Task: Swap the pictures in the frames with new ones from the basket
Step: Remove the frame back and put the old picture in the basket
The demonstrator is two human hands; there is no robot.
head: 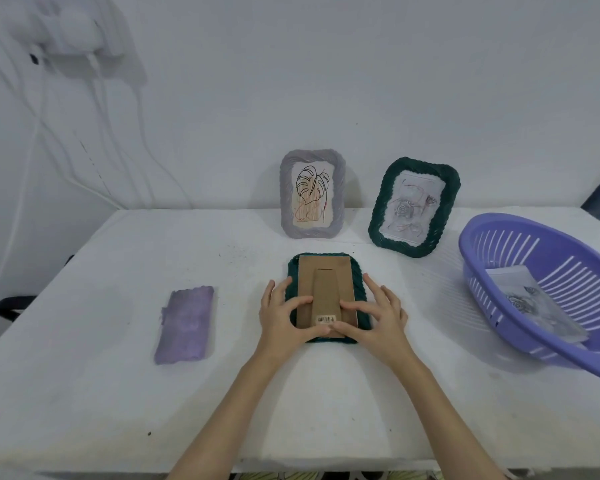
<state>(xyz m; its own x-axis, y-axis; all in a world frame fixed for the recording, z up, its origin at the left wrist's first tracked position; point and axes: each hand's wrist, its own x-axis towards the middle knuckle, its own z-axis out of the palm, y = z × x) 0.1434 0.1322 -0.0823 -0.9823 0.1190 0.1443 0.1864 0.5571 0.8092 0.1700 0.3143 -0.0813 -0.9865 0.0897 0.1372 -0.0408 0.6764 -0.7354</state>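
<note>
A dark green frame (355, 271) lies face down at the table's middle, its brown cardboard back (326, 275) and folded stand upward. My left hand (283, 311) rests on the frame's left side, thumb pressing the cardboard. My right hand (378, 315) lies on the right side, thumb and forefinger pressing the back near the barcode. A grey frame (286, 192) with a leaf drawing and a second green frame (447, 188) with a rose picture stand at the back. A purple basket (492, 230) at the right holds rose pictures (534, 299).
A purple picture (186, 325) lies flat on the white table (118, 393), left of the hands. White cables hang down the wall at the back left. The table's front edge runs just below my forearms.
</note>
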